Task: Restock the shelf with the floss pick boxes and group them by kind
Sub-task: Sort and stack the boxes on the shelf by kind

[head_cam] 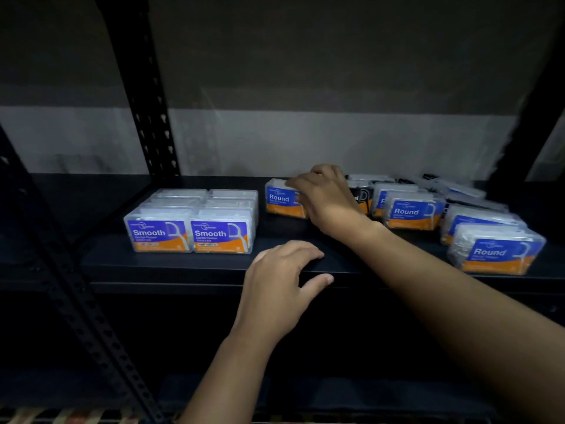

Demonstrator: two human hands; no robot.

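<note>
On the dark shelf (189, 264), clear floss pick boxes labelled "Smooth" (189, 228) stand in two neat rows at the left. A single "Round" box (282, 200) stands upright to their right, and my right hand (327, 197) grips it from its right side, fingers curled over its top. More "Round" boxes (411, 212) and one near the front edge (496, 252) lie in a loose heap at the right. A black-labelled box (362, 195) shows just behind my right wrist. My left hand (281, 280) rests on the shelf's front edge, fingers spread and holding nothing.
Black perforated uprights (149, 96) frame the shelf at the left, with a diagonal brace (76, 289) in front. A grey wall (305, 139) stands behind. A lower shelf (275, 393) lies in shadow beneath. Bare shelf surface shows between the Smooth rows and the heap.
</note>
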